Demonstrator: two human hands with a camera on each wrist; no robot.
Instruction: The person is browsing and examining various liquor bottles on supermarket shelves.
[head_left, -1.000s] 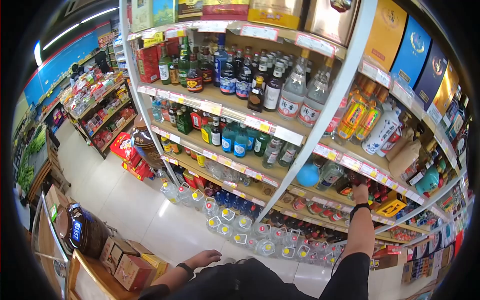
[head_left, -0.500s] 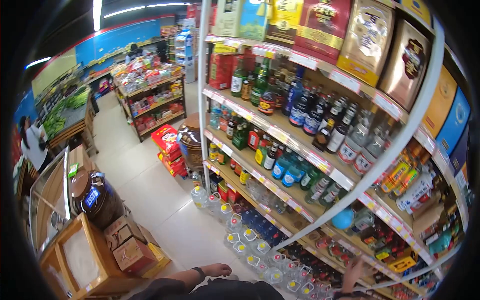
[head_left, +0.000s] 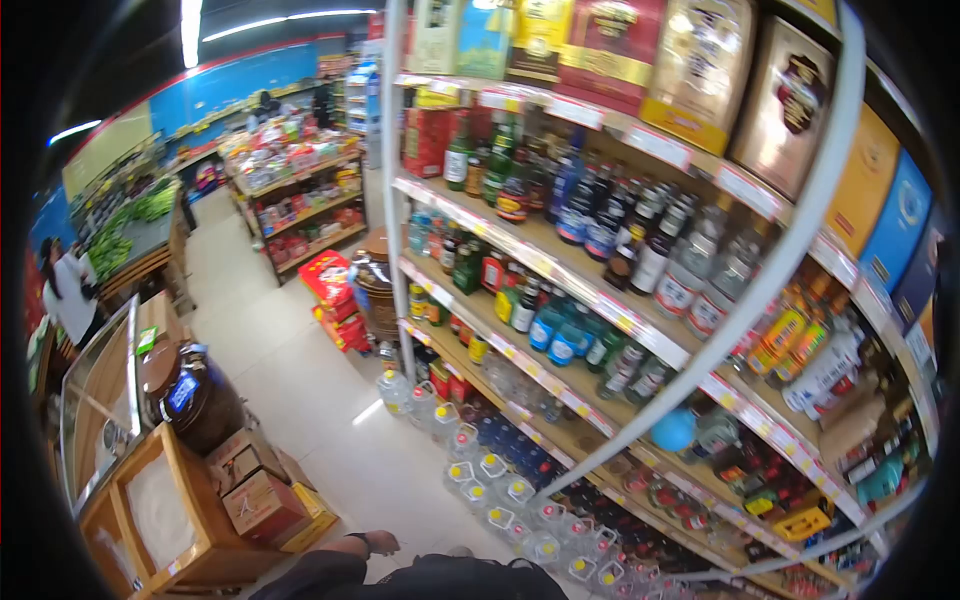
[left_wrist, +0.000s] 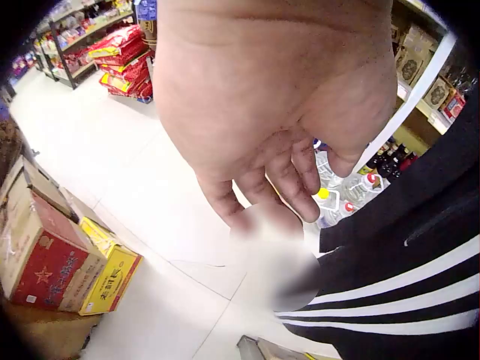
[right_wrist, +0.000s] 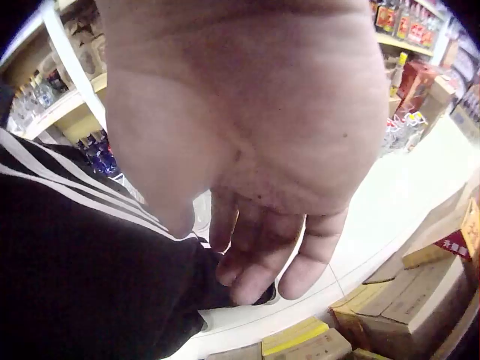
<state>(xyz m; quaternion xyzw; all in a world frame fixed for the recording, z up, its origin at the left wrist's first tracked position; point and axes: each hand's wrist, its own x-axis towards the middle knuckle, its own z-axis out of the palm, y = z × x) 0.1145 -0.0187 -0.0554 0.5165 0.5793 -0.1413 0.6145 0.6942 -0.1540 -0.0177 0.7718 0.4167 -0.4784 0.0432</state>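
Note:
My left hand (left_wrist: 274, 105) hangs by my side, palm toward the wrist camera, its fingers loosely bent and holding nothing. Black trousers with white stripes (left_wrist: 420, 289) are right beside it. In the head view this hand (head_left: 382, 542) shows low in the middle, over the floor. My right hand (right_wrist: 251, 127) hangs at the other side of the trousers (right_wrist: 97, 262), fingers loosely curled around nothing; the head view does not show it. Closest to the hands are large clear jugs (head_left: 500, 517) with yellow and red caps, lined up on the floor along the shelf.
A tall shelf (head_left: 600, 300) of bottles and boxed liquor fills the right. To the left stand a brown jar (head_left: 190, 385), cardboard boxes (head_left: 262, 500) and a wooden-framed bin (head_left: 150, 510). Red bags (head_left: 335, 300) are stacked on the aisle floor (head_left: 300, 375). A person (head_left: 68, 295) stands far left.
My right hand has come away from the bottles on the lower right shelf and dropped to my side, empty. The head view has swung left along the aisle. The left hand stays low.

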